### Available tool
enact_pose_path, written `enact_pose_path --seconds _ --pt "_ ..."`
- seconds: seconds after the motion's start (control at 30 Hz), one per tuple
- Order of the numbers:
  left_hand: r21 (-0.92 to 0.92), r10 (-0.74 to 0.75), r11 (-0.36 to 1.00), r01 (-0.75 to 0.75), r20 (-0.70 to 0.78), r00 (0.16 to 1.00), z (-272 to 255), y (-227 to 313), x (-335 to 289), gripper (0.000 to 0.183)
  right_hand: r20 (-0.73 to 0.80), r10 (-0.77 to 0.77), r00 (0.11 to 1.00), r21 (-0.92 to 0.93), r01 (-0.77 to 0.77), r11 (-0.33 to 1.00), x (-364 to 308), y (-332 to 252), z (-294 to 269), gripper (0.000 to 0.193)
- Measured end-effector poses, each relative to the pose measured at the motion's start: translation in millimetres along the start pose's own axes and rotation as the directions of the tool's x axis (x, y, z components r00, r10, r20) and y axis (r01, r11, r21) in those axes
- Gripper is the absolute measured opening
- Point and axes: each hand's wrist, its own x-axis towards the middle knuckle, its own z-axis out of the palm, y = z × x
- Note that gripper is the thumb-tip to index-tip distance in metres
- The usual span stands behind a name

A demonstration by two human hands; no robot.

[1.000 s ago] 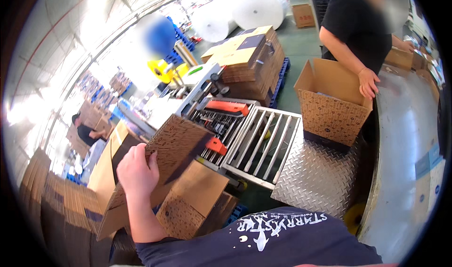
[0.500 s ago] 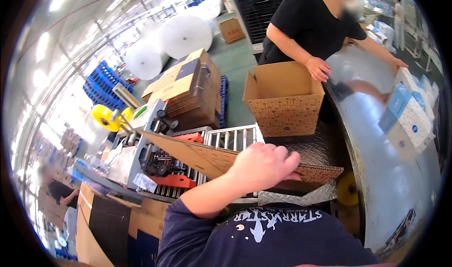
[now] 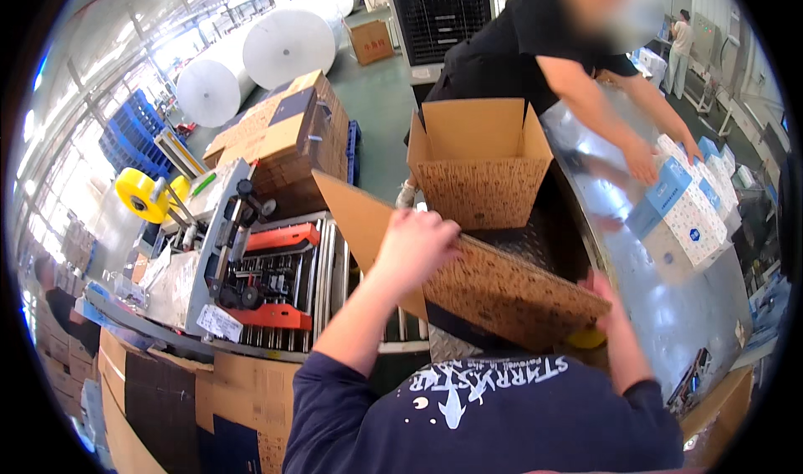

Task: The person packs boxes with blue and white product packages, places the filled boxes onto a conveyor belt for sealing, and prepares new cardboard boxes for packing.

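A partly flattened cardboard carton point(image 3: 510, 298) with a patterned brown side stands tilted in front of my chest. Over its top edge my left hand point(image 3: 418, 246) is closed, fingers curled round the board. My right hand point(image 3: 604, 294) grips its right end, partly hidden behind the board. Just beyond stands an opened carton point(image 3: 481, 191) of the same pattern, top flaps up, on a dark metal plate. Across from me a co-worker in black reaches with both hands point(image 3: 661, 158) to white and blue packages point(image 3: 682, 210) on the metal table.
The metal table point(image 3: 652, 298) runs along my right. To the left lies a roller conveyor with a red-guided tape machine point(image 3: 272, 281) and a yellow tape roll point(image 3: 142, 194). Stacked flat cartons point(image 3: 288, 135) sit on a blue pallet behind. More cardboard point(image 3: 242, 399) stands at lower left.
My right hand has come into view and taken hold of the carton's right end. The carton has swung and opened wider. The co-worker's hand has left the standing carton for the packages.
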Motion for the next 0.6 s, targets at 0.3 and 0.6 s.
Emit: enact_pose_path --seconds 0.3,0.6 --pt "-0.19 -0.08 0.981 0.046 -0.178 0.981 13.0 18.8 -21.2 0.038 0.835 0.234 0.497 -0.532 0.838 0.118 -88.5 -170.6 213.2 0.067" --pt "-0.312 -0.866 0.493 0.812 -0.27 0.422 37.9 -47.9 -94.0 0.074 0.815 0.495 0.301 -0.276 0.953 -0.124 -72.0 -223.7 236.9 0.064"
